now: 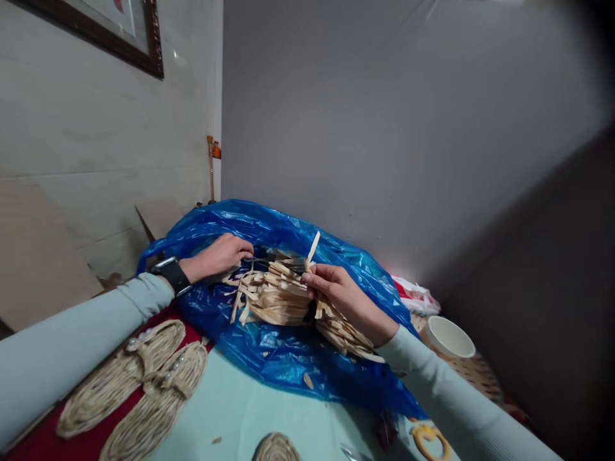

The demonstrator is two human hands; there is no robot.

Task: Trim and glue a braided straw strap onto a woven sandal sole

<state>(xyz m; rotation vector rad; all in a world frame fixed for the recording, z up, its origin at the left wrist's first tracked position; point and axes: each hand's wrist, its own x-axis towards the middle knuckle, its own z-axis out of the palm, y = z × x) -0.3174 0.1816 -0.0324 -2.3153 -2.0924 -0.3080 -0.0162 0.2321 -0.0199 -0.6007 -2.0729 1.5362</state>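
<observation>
A bundle of pale dried leaf strips [273,298] lies on a crumpled blue plastic bag [288,358]. My right hand [343,298] is closed on the bundle's right side and pinches one strip that sticks upward. My left hand [218,256], with a black watch on the wrist, is closed at the bundle's far left end, touching the strips; what its fingers hold is hidden. Both arms wear light green sleeves.
A pair of woven straw sandals [139,384] lies on a red cloth at the lower left. A white cup [449,338] stands at the right on a patterned mat. A small woven disc [276,448] sits at the bottom edge. Grey walls rise behind.
</observation>
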